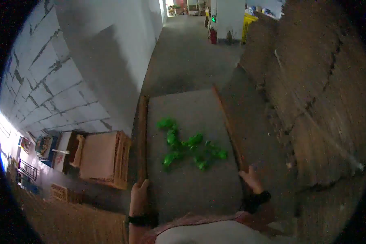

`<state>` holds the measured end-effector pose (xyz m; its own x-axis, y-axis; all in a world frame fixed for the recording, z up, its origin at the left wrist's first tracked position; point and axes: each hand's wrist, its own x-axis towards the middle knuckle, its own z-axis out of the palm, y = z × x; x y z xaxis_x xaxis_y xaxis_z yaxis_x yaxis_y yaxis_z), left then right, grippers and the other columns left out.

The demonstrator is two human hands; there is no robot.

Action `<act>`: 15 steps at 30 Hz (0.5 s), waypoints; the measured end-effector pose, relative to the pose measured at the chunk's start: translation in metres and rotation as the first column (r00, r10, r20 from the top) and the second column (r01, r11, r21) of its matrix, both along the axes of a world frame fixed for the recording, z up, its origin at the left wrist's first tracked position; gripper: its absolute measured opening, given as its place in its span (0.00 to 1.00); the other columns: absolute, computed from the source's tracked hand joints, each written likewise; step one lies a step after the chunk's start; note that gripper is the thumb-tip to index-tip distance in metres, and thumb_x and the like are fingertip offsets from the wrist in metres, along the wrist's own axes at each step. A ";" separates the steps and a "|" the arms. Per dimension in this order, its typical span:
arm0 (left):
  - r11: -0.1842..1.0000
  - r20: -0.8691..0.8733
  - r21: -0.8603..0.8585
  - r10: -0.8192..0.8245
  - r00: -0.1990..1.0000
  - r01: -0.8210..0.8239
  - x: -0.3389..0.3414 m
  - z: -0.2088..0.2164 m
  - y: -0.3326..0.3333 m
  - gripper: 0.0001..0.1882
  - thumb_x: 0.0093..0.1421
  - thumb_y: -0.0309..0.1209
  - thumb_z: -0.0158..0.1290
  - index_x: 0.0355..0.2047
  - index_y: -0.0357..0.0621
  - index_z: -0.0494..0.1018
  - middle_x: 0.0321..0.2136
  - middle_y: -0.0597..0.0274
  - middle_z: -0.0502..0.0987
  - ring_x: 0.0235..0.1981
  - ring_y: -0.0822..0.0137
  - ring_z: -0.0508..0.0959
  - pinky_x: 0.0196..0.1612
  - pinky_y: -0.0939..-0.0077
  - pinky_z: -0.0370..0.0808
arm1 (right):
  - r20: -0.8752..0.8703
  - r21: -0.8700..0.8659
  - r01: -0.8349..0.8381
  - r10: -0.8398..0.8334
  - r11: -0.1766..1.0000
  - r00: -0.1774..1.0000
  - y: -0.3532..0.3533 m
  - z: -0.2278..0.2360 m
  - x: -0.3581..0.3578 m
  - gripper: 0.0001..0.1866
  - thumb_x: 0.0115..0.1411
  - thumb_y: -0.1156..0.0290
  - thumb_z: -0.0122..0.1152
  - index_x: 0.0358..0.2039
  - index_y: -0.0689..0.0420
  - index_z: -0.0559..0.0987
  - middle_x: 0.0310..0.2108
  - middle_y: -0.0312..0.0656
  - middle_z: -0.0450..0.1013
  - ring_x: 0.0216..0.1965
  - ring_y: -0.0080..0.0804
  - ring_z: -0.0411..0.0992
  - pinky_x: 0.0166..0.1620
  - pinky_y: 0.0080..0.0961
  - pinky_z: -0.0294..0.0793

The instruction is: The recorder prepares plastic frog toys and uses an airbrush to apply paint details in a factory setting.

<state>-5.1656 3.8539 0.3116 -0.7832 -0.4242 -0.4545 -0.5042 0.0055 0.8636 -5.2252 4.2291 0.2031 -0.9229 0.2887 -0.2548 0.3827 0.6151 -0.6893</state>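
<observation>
A flat grey board or tray with brown wooden rails along both sides stretches out in front of me. Several bright green, shiny clumps lie scattered over its middle; blur hides what kind they are. At the near end of the left rail, my left hand is closed around the wood. My right hand grips the near end of the right rail. Dark bands circle both wrists.
A block wall runs along the left, with stacked flat cardboard at its foot. Tall brown stacks line the right. Ahead, a corridor floor leads past a red fire extinguisher and a yellow stand.
</observation>
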 end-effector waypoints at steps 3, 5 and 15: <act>0.997 -0.078 -0.071 -0.033 0.996 0.027 -0.087 -0.025 -0.020 0.17 0.49 0.36 0.50 0.32 0.30 0.68 0.22 0.62 0.70 0.22 0.72 0.68 0.24 0.75 0.65 | 0.035 0.061 -0.121 0.119 0.991 0.992 -0.017 0.000 -0.091 0.24 0.46 0.60 0.54 0.39 0.66 0.67 0.35 0.54 0.68 0.37 0.46 0.68 0.38 0.33 0.65; 0.989 -0.048 -0.149 -0.011 0.999 0.003 -0.148 -0.035 -0.025 0.17 0.49 0.35 0.50 0.31 0.30 0.68 0.22 0.62 0.70 0.22 0.71 0.69 0.24 0.75 0.65 | 0.246 0.135 -0.017 -0.017 0.991 0.969 -0.027 0.006 -0.147 0.25 0.45 0.60 0.55 0.39 0.66 0.68 0.34 0.54 0.69 0.37 0.45 0.68 0.38 0.33 0.65; 0.895 0.091 -0.312 -0.305 0.948 0.318 -0.498 -0.086 -0.087 0.22 0.44 0.38 0.53 0.32 0.30 0.68 0.23 0.55 0.72 0.25 0.67 0.72 0.27 0.72 0.69 | -0.037 -0.382 0.222 -0.255 0.897 0.966 -0.044 -0.008 -0.404 0.22 0.44 0.62 0.55 0.36 0.64 0.70 0.29 0.48 0.70 0.33 0.37 0.69 0.36 0.32 0.66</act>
<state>-5.6632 3.7668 0.2257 -0.8838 -0.2886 -0.3683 -0.4641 0.4394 0.7692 -5.6292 4.1847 0.1948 -0.8609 0.4025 -0.3112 0.4163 0.2059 -0.8856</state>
